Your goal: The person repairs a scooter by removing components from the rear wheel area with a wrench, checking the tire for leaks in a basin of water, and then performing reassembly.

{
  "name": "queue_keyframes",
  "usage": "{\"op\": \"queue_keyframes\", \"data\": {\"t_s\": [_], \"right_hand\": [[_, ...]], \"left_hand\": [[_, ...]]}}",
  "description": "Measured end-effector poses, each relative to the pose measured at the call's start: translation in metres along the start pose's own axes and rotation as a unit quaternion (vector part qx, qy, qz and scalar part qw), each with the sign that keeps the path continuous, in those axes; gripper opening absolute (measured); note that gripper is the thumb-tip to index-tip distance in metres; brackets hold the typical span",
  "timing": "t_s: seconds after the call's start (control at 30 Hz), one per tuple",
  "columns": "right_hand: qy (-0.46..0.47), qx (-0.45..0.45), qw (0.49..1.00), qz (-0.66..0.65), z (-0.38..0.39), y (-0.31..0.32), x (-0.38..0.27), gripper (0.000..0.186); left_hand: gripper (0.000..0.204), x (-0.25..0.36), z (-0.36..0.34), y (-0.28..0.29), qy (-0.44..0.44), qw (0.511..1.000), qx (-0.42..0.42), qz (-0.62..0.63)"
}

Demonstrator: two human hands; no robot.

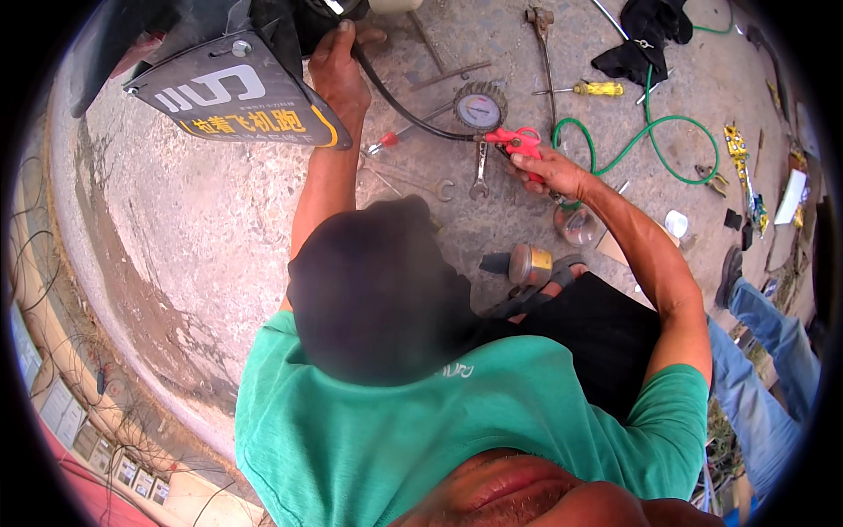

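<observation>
Bare concrete ground (219, 228), stained. Lying on it: combo wrenches (479, 172), yellow-handled screwdriver (587, 89), green hose (654, 140) looped, black cloth (645, 35), pliers (709, 178), small brass-coloured can (527, 263), red-handled screwdriver (391, 137) nr wrenches.

The round-dialled metal pressure gauge (479, 110) lies on the rough concrete ground (219, 237), with the right hand (549, 169) just to its right on the red plastic trigger handle (518, 140). A black rubber hose (399, 110) runs from the gauge leftward up to the left hand (338, 75). A steel open-ended spanner (479, 171) lies below the gauge; a yellow-handled screwdriver (584, 89) and a coiled green hose (654, 140) lie to the right.
</observation>
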State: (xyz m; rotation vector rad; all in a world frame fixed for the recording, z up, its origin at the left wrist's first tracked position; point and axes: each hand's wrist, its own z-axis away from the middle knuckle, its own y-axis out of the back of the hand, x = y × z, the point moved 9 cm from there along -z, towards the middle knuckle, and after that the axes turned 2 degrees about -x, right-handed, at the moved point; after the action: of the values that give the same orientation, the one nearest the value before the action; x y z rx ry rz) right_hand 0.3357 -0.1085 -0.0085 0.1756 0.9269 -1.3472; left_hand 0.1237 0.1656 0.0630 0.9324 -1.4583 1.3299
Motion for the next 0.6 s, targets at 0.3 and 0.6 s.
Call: {"op": "queue_keyframes", "data": {"t_s": [0.3, 0.6], "right_hand": [[0.003, 0.003, 1.0, -0.012, -0.0019, -0.0011, 0.0001, 0.028], [-0.006, 0.006, 1.0, 0.001, -0.003, 0.0006, 0.002, 0.029]], "left_hand": [[0.029, 0.0002, 0.0016, -0.002, 0.009, 1.0, 0.005, -0.004], [0.031, 0.0002, 0.0009, -0.0016, 0.009, 1.0, 0.001, -0.011]]}}
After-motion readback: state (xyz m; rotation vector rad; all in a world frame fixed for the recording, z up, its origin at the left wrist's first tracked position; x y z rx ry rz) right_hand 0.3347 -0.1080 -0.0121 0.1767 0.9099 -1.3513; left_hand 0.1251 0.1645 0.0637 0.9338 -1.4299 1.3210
